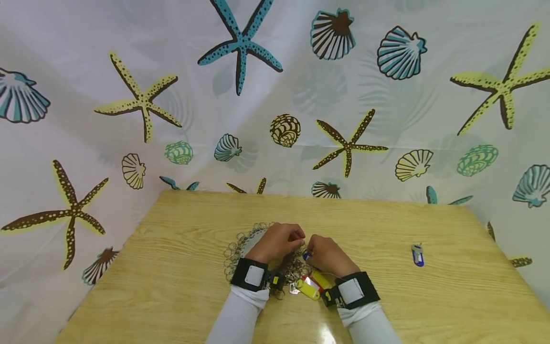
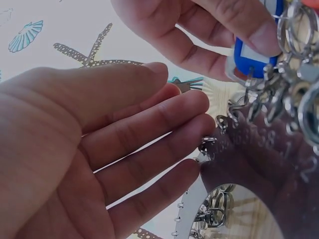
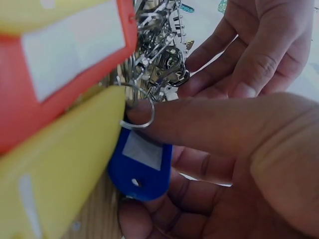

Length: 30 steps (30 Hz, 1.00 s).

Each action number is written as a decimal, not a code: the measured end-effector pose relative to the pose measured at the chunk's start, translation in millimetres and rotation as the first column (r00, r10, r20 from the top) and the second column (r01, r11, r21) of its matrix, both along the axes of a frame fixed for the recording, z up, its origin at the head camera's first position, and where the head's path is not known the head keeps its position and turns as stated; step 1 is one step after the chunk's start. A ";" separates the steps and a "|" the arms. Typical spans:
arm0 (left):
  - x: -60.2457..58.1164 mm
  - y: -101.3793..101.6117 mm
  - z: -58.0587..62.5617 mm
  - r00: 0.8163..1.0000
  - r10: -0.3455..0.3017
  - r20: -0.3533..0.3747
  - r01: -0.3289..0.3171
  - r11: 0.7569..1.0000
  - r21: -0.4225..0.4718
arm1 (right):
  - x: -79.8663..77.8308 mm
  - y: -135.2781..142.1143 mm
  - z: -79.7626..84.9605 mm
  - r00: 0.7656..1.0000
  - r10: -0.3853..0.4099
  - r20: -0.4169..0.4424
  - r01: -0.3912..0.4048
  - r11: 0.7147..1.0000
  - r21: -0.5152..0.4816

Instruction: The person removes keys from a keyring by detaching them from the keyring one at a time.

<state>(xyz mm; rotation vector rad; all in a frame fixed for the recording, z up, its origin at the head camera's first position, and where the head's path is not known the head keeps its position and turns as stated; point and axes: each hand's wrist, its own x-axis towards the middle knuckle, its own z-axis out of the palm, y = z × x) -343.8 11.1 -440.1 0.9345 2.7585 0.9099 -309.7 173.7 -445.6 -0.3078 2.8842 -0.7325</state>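
Note:
A round metal key ring plate (image 2: 254, 154) with stamped numbers and an open centre lies on the table, its rim hung with many wire loops. My left hand (image 1: 278, 242) is over its right side, fingers extended; in the left wrist view their tips are right at the plate's edge hooks, and nothing is gripped. My right hand (image 1: 331, 256) pinches a blue key tag (image 3: 142, 164) with a white label between thumb and fingers beside the rim. In the right wrist view, a thin wire loop (image 3: 151, 112) crosses the thumb tip just above the tag.
Yellow key tags (image 1: 307, 289) and a red key tag (image 1: 312, 283) lie at the plate's near right, below my hands. Another blue tag (image 1: 417, 256) with a key rests apart on the right of the wooden table (image 1: 189, 286). A shell-patterned cloth (image 1: 266, 105) hangs behind.

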 end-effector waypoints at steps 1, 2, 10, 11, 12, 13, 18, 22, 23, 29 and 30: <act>0.2 -0.3 -0.1 1.000 0.001 -0.001 -0.001 1.000 0.002 | -0.1 -0.5 0.6 1.000 0.008 0.000 -0.008 1.000 0.003; 0.5 -0.6 -0.3 1.000 0.001 -0.002 -0.001 1.000 0.003 | -0.2 -0.8 0.5 1.000 0.017 -0.003 -0.017 1.000 0.007; 0.7 -1.6 -0.4 1.000 0.001 0.000 -0.001 1.000 0.015 | 1.7 6.3 8.8 0.998 0.032 -0.056 -0.033 0.999 -0.022; 0.7 -1.4 -0.2 1.000 0.000 0.003 0.000 1.000 0.014 | 1.9 8.9 11.0 0.999 0.023 -0.047 -0.025 0.999 -0.044; 0.6 -1.2 -0.1 1.000 0.000 0.002 0.000 1.000 0.014 | 2.0 11.6 13.1 0.999 0.014 -0.038 -0.017 0.998 -0.063; 0.4 -1.0 0.1 1.000 0.000 0.001 0.000 1.000 0.015 | 2.0 14.4 15.2 0.999 0.009 -0.030 -0.012 0.997 -0.080; -0.4 -0.1 0.2 1.000 0.001 -0.004 -0.001 1.000 0.001 | 2.1 28.0 23.1 1.000 0.028 -0.003 -0.028 0.988 -0.149; -0.4 0.1 -0.5 1.000 -0.002 0.000 0.002 1.000 -0.006 | 2.3 32.6 25.3 0.999 0.046 0.003 -0.045 0.983 -0.180; -0.3 0.2 -0.6 1.000 -0.004 0.001 0.004 1.000 -0.006 | 2.6 32.7 25.5 0.999 0.052 0.010 -0.049 0.980 -0.191; 0.9 0.3 0.1 1.000 -0.010 0.003 0.010 1.000 0.003 | 3.5 29.0 24.8 0.998 0.047 0.041 -0.037 0.974 -0.224; 0.9 0.4 0.0 1.000 -0.011 0.003 0.011 1.000 0.004 | 3.4 28.2 24.7 0.998 0.040 0.042 -0.030 0.975 -0.220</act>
